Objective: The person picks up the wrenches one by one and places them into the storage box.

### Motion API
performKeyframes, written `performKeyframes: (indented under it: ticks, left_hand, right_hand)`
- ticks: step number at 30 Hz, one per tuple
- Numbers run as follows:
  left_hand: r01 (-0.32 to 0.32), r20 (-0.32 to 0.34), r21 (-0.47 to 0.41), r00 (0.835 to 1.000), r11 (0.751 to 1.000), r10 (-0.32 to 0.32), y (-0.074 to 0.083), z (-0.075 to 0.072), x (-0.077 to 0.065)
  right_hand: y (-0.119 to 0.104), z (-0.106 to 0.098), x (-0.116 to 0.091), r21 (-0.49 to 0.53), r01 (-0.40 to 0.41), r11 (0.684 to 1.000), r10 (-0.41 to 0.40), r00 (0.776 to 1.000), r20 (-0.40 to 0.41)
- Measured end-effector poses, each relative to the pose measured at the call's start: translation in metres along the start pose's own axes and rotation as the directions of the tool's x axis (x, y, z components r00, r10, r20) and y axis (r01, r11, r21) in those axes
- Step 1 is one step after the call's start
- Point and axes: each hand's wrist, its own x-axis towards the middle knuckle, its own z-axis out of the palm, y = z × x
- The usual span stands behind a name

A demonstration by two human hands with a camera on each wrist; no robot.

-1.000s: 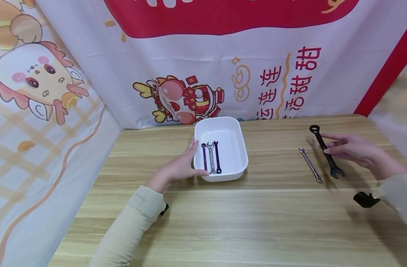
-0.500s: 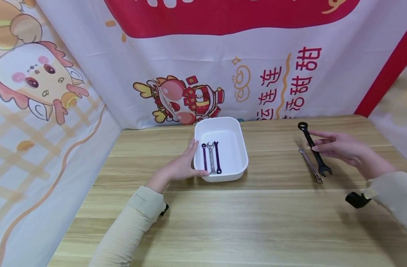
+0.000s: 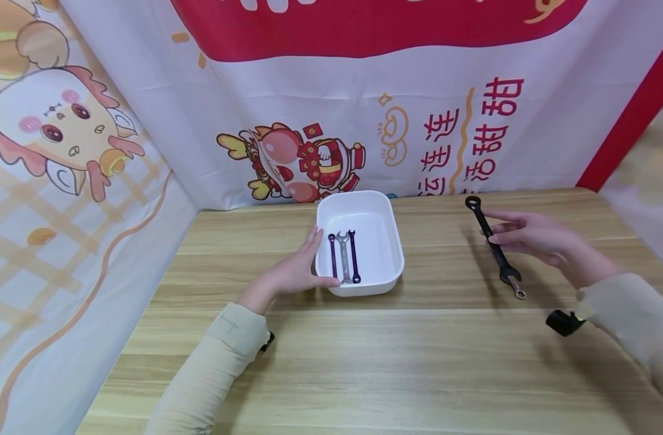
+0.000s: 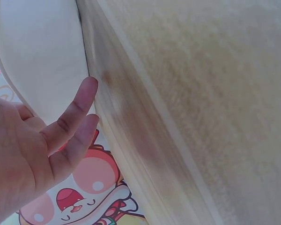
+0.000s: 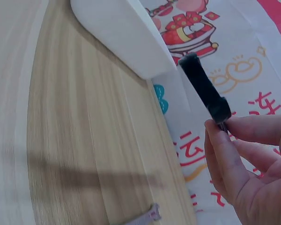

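Observation:
Held above the table, a black combination wrench [image 3: 500,258] is pinched between the thumb and fingers of my right hand [image 3: 535,238]; the right wrist view shows this black wrench [image 5: 203,86] edge-on. Beneath it lies a small silver wrench [image 3: 519,291], mostly covered in the head view. My left hand [image 3: 288,269] rests against a white plastic bin [image 3: 388,241], its fingers along the left wall and its thumb at the near rim. Inside the bin, a silver wrench [image 3: 344,257] lies between two slim dark purple wrenches, a left one [image 3: 334,257] and a right one [image 3: 354,257].
The wooden table [image 3: 331,362] reaches back to a printed cloth backdrop [image 3: 288,78] right behind the bin. Another patterned cloth [image 3: 76,254] hangs along the left side. A black wrist camera [image 3: 564,323] sits under the right sleeve.
My right hand has carried the black wrench left, from right of the small silver wrench to over it. The left hand and the bin have stayed in place.

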Motion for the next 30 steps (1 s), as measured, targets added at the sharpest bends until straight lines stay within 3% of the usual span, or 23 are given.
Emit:
performKeyframes:
  ticks: [15, 30]
  left_hand:
    - [-0.006, -0.003, -0.001, 1.0, 1.0, 0.006, 0.002, 0.001, -0.001]
    - [0.009, 0.002, -0.003, 1.0, 1.0, -0.009, 0.003, 0.0, -0.001]
  right_hand:
    - [-0.023, 0.048, 0.02, 0.004, 0.065, 0.998, -0.066, 0.997, 0.042]
    - [-0.049, 0.096, 0.05, 0.017, 0.064, 0.998, -0.065, 0.996, 0.053]
